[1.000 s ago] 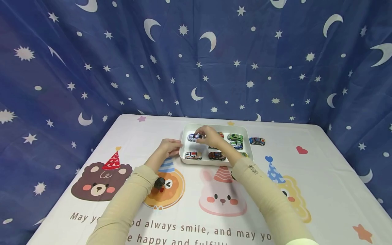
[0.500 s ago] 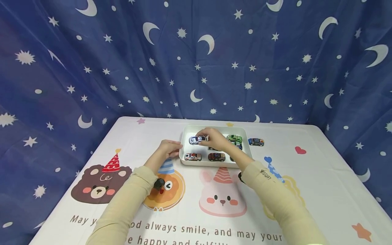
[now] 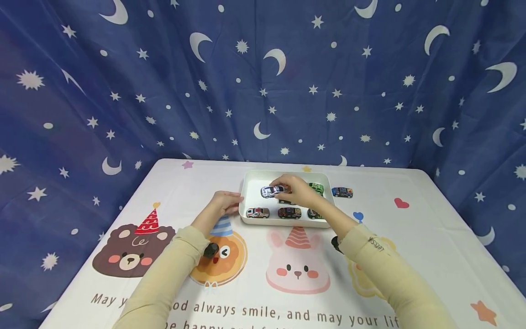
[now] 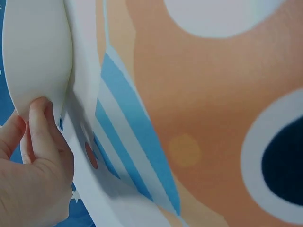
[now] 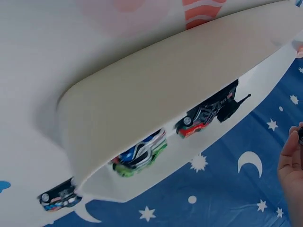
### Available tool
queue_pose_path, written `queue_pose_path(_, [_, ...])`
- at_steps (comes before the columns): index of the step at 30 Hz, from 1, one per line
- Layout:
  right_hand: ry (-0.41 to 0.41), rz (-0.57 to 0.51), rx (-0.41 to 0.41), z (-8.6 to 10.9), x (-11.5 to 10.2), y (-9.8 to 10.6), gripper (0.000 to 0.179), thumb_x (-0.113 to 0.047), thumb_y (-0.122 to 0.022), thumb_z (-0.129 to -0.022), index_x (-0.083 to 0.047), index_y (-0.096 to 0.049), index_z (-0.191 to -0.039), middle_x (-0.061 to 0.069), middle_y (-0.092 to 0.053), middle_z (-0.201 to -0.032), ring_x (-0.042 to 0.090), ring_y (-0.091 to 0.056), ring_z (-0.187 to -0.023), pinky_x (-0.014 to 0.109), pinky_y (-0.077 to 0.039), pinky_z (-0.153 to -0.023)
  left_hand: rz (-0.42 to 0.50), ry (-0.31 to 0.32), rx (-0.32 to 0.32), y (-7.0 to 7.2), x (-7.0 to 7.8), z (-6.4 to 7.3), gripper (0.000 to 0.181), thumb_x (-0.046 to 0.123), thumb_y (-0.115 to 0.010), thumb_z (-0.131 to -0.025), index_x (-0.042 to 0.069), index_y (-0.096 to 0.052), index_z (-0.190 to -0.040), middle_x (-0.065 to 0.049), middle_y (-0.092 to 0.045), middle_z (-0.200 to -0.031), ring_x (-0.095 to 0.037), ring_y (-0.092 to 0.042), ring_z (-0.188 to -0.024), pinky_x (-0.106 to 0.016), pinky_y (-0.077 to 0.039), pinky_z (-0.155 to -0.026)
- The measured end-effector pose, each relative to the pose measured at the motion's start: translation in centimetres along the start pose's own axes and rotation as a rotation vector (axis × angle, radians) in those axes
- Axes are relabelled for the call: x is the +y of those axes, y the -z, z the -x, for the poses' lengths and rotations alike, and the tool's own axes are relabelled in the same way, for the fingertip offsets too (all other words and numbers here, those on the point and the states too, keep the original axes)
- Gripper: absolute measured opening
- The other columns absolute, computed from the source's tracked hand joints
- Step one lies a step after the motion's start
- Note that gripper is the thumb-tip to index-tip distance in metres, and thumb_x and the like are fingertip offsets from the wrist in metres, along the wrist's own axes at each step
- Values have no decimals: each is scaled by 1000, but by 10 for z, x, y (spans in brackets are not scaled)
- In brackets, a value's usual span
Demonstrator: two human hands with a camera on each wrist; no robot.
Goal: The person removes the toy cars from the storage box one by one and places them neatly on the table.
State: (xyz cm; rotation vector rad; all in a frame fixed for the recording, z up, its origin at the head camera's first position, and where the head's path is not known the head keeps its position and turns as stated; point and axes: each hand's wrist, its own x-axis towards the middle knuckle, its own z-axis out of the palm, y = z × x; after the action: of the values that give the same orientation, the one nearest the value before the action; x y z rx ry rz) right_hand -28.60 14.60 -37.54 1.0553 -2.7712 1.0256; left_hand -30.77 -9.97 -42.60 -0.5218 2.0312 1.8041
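Note:
A white tray (image 3: pixel 283 222) stands near the back of the table with several toy cars in it. My left hand (image 3: pixel 222 204) pinches its left rim between thumb and fingers; the left wrist view shows this grip on the tray wall (image 4: pixel 38 52) up close. Over the tray's left half, my right hand (image 3: pixel 302 191) holds a white and blue toy car (image 3: pixel 269 192) by its right end. Along the front wall sit a white and orange car (image 3: pixel 257 213) and a dark red car (image 3: pixel 289 213). A green car (image 3: pixel 316 188) lies at the right, partly behind my right hand.
Just outside the tray's right end, a blue and black toy car (image 3: pixel 342 192) rests on the table. The white tablecloth (image 3: pixel 435 256) carries printed animals and lettering. A dark blue curtain (image 3: pixel 263 91) with moons and stars hangs behind the table.
My right hand has lifted the white and blue car off the tray's left part and carried it to the right. The left hand stays at the left rim.

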Motion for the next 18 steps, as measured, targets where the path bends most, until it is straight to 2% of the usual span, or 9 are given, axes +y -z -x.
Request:
queue_pose_path(3, [-14,12,6,8,1,4,34,-7,-69,-84,0,-62,-117,14,-65,-113,25,-60,-98,36,-54,-82,11,1,2,1,-1,0,38,4,-67,-86,-1,-58,-122,-17,-67,-110,-8,-62,-64,-16,-56,-59])
queue_pose_path(8, [-17,32,13,23,8,7,36,-7,-69,-84,1,-61,-118,15,-64,-115,26,-60,-100,39,-54,-82,0,-8,9,0,-1,1,38,5,-67,-86,-1,-58,-123,-12,-69,-98,-6,-61,-62,-15,-55,-56])
queue_pose_path(14, [-43,67,16,38,21,8,34,-7,-68,-85,-1,-61,-118,15,-64,-117,29,-59,-108,37,-54,-82,-18,-21,14,0,-1,1,37,6,-67,-87,-1,-58,-123,-10,-69,-95,-6,-61,-61,-14,-53,-53])
queue_pose_path(18, [-62,94,21,51,25,15,34,-7,-67,-86,0,-60,-118,16,-64,-118,33,-58,-111,41,-54,-86,-20,-16,1,1,-1,-1,38,7,-66,-87,-1,-57,-124,-7,-67,-87,-5,-60,-59,-14,-53,-53])
